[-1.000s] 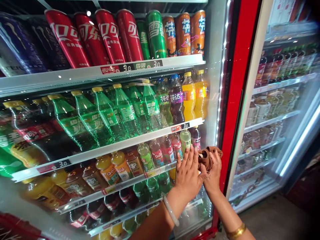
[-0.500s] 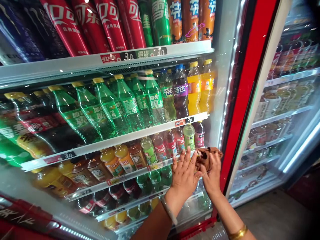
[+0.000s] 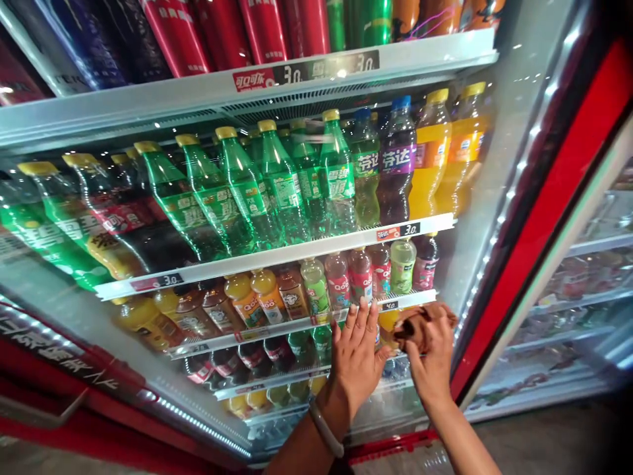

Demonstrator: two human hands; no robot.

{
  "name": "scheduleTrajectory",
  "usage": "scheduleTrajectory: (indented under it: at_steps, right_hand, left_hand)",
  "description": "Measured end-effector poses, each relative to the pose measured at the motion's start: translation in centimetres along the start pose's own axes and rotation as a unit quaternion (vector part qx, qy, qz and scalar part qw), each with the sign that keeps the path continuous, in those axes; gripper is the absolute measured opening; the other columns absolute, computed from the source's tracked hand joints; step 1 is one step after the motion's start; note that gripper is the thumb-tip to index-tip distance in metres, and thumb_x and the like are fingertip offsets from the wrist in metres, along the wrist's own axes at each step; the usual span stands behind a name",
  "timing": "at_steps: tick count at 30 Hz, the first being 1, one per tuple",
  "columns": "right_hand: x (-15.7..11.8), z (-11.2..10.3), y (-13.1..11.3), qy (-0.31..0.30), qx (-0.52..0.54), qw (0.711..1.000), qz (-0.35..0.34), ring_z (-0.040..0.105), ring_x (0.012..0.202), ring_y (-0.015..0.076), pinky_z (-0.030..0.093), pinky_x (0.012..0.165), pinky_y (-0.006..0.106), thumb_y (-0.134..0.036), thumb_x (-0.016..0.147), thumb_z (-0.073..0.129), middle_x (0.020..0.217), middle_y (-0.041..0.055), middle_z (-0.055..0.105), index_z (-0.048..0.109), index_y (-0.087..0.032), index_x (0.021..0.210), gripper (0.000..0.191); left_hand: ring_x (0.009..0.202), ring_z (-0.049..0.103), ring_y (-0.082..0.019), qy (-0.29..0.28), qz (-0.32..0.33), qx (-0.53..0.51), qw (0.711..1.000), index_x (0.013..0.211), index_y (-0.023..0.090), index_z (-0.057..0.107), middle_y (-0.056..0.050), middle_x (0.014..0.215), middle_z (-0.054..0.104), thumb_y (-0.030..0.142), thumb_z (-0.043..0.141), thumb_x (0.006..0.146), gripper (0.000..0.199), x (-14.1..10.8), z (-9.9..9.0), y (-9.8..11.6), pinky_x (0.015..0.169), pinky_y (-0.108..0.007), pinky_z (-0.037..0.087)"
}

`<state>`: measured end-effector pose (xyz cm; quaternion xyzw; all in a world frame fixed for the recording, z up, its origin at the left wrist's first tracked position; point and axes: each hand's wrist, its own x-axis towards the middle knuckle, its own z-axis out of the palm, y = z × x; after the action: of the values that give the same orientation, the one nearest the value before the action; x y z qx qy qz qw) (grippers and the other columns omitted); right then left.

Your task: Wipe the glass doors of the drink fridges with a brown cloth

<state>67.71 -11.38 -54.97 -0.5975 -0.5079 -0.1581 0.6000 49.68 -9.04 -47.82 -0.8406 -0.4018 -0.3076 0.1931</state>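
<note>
My left hand (image 3: pixel 357 356) is spread flat in front of the drinks fridge, fingers pointing up; it looks pressed against the clear door. A brown cloth (image 3: pixel 420 330) is bunched up in my right hand (image 3: pixel 435 356), just right of the left one, near the fridge's right side. Dark patches show in its folds. Behind both hands run the lower shelves, including the shelf edge (image 3: pixel 415 299) with a price tag (image 3: pixel 390 305). Small bottles such as a pale green one (image 3: pixel 403 267) stand on it, above my fingers.
Green bottles (image 3: pixel 281 185) and orange soda bottles (image 3: pixel 430 158) fill the shelf above, with red cans (image 3: pixel 217 33) at the top. A red frame (image 3: pixel 558 198) borders the right side, beside another drinks fridge (image 3: pixel 573 277). A handle (image 3: pixel 44 412) sits at lower left.
The view has shifted so the shelves sit further right and the top cans are cut off more. Against the shelves, both hands and the cloth are slightly lower and further left.
</note>
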Motion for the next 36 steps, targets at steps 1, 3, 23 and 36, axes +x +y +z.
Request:
scheduleTrajectory:
  at_steps: [1, 3, 23, 36]
  right_hand:
    - [0.5, -0.1, 0.0, 0.033, 0.005, 0.998, 0.049, 0.034, 0.154, 0.0415, 0.029, 0.119, 0.076, -0.037, 0.094, 0.060, 0.159, 0.0190, 0.043, 0.053, -0.024, 0.142, 0.051]
    - [3.0, -0.2, -1.3, 0.109, 0.023, 0.986, 0.127, 0.032, 0.155, 0.0401, 0.025, 0.123, 0.073, -0.040, 0.094, 0.059, 0.159, 0.0201, 0.043, 0.051, -0.021, 0.147, 0.057]
    - [2.5, 3.8, -10.7, 0.058, 0.026, 0.997, -0.050, 0.028, 0.158, 0.0384, 0.019, 0.124, 0.073, -0.033, 0.094, 0.063, 0.168, 0.0189, 0.032, 0.044, -0.025, 0.151, 0.060]
    - [1.4, 5.3, -13.6, 0.060, 0.017, 0.995, -0.078, 0.031, 0.156, 0.0401, 0.022, 0.122, 0.075, -0.031, 0.095, 0.063, 0.165, 0.0211, 0.036, 0.048, -0.022, 0.148, 0.056]
  left_hand:
    - [0.152, 0.045, -0.032, -0.005, -0.008, 0.000, 1.000, 0.169, 0.024, 0.006, -0.013, 0.168, 0.038, 0.050, 0.051, 0.103, 0.084, -0.3, -0.3, -0.4, 0.127, -0.048, 0.030]
    - [0.152, 0.045, -0.036, -0.020, -0.023, 0.004, 1.000, 0.169, 0.022, 0.008, -0.015, 0.167, 0.040, 0.048, 0.053, 0.102, 0.085, -0.5, -1.1, -1.2, 0.126, -0.056, 0.031]
    - [0.159, 0.032, -0.029, 0.026, -0.025, 0.040, 0.999, 0.168, 0.018, 0.020, -0.013, 0.167, 0.041, 0.054, 0.037, 0.107, 0.073, -4.0, -2.1, -5.5, 0.133, -0.051, 0.004]
    - [0.166, -0.002, -0.019, 0.098, -0.033, 0.044, 0.994, 0.162, 0.020, 0.038, -0.002, 0.162, 0.051, 0.042, 0.051, 0.104, 0.063, -3.7, -4.9, -8.5, 0.134, -0.050, -0.011]
